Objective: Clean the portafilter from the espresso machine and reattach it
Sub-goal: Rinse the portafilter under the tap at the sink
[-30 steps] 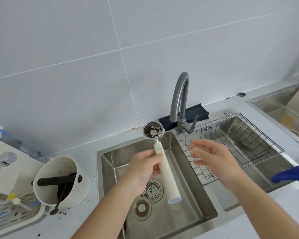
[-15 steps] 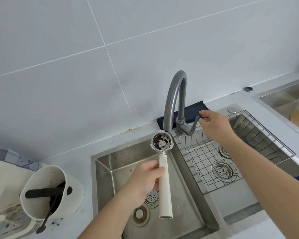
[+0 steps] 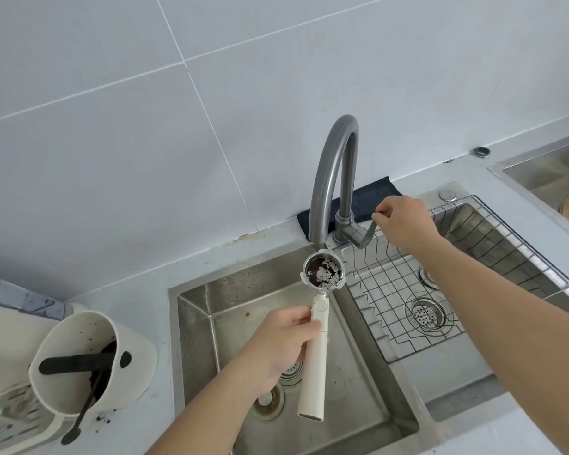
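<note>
You stand at a pale grey worktop point(image 3: 138, 284). A steel sink point(image 3: 207, 310) is set into it, with a wire rack point(image 3: 473, 274) in the right bowl. A white tub point(image 3: 89, 362) with dark coffee grounds sits on the left. A dark cloth point(image 3: 372, 198) lies behind the grey tap point(image 3: 332, 165).

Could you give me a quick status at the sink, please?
Left hand grips portafilter under faucet spout. Right hand on faucet lever. Basket dirty. Nothing blocking.
</note>
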Demonstrator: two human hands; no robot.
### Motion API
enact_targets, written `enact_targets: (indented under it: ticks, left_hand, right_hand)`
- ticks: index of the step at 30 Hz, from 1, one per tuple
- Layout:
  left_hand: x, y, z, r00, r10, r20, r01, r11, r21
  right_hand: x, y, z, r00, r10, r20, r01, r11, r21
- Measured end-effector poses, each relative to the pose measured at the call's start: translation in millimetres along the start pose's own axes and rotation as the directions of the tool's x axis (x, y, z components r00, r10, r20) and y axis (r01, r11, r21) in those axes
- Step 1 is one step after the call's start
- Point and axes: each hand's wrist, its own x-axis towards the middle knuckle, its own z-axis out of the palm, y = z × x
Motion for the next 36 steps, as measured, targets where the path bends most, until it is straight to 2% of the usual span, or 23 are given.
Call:
enact_targets:
  ticks: [12, 23, 27, 32, 36]
  left_hand:
    - [2.6, -2.2, -3.2, 1.000, 0.005, 0.014, -0.004, 0.999, -0.045]
    - [3.7, 0.9, -5.5, 1.000, 0.013, 0.019, -0.013, 1.000, -0.009]
    - [5.1, 2.2, -5.1, 0.999, 0.000, 0.047, 0.004, 0.997, -0.079]
    - [8.1, 4.6, -5.6, 0.994, -0.065, 0.091, 0.087, 0.962, -0.257]
    - [7.8, 7.7, -7.6, 0.991, -0.100, 0.092, 0.123, 0.948, -0.294]
  right_hand:
    - [-12.5, 11.0, 6.0, 0.999, 0.021, -0.036, -0.018, 0.997, 0.074]
    - [-20.1, 9.4, 4.7, 0.997, 0.042, -0.072, -0.032, 0.990, 0.136]
    - [-22.5, 10.9, 4.5, 0.996, 0.044, -0.078, -0.032, 0.987, 0.157]
    - [-26.3, 10.5, 2.6, 0.997, 0.047, -0.069, -0.033, 0.982, 0.186]
    - [-25.8, 9.2, 1.7, 0.997, 0.055, -0.062, -0.043, 0.984, 0.171]
